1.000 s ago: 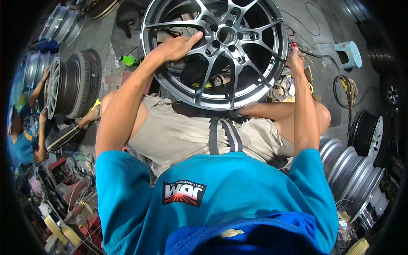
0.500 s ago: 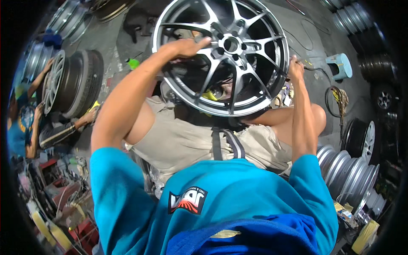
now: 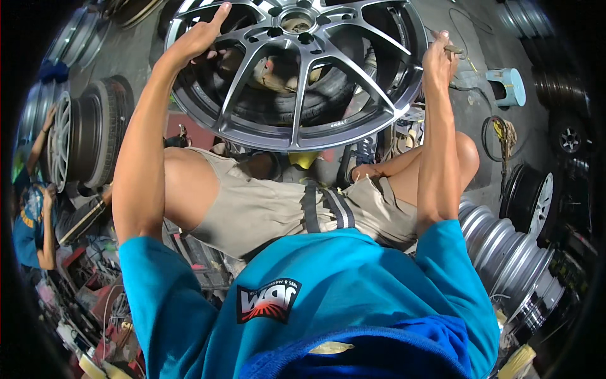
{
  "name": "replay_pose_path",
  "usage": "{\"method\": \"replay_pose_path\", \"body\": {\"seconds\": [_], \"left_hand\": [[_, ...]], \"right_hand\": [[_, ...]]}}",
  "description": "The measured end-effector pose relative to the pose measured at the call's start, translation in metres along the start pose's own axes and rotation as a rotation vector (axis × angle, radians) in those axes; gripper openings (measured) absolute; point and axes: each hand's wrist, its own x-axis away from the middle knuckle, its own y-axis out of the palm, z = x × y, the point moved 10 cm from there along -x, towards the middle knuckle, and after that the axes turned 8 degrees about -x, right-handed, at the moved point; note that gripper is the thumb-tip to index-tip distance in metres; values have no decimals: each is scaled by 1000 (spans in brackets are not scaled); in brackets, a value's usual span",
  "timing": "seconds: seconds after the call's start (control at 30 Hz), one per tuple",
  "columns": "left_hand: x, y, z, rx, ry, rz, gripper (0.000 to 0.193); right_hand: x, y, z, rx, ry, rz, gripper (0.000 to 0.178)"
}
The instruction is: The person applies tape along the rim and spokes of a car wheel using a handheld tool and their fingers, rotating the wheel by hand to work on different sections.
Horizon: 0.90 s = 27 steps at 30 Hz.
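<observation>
A silver multi-spoke alloy wheel (image 3: 300, 82) is held tilted in front of me, its top edge cut off by the frame. My left hand (image 3: 201, 41) grips it among the left spokes, with fingers reaching behind and one digit pointing upward. Right beside the wheel's right rim, my right hand (image 3: 440, 60) is closed. A small brownish piece shows at its fingers; what it holds is unclear. Through the spokes a black tyre (image 3: 309, 104) shows underneath.
At left, another person's hands touch a wheel with a tyre (image 3: 104, 132). Bare silver rims (image 3: 505, 252) lie at lower right, with a black wheel (image 3: 530, 199) behind. A light-blue stool (image 3: 508, 87) and coiled hose (image 3: 499, 142) are on the right. Tools and clutter (image 3: 95, 278) fill the lower left.
The wheel has moved up and left in view, tilting more, and the tyre beneath shows more clearly. My left hand has shifted from near the hub to the wheel's left side.
</observation>
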Motion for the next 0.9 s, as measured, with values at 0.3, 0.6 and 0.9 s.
{"method": "replay_pose_path", "body": {"seconds": [0.3, 0.6, 0.9], "left_hand": [[25, 0, -6, 81, -130, -18, 101], [8, 7, -3, 5, -117, -34, 102], [30, -30, 35, -297, 232, 298, 85]], "right_hand": [[-47, 76, 40, 5, 107, -169, 71], [-57, 88, 119, -733, 381, -534, 71], [83, 101, 362, -40, 639, -349, 89]]}}
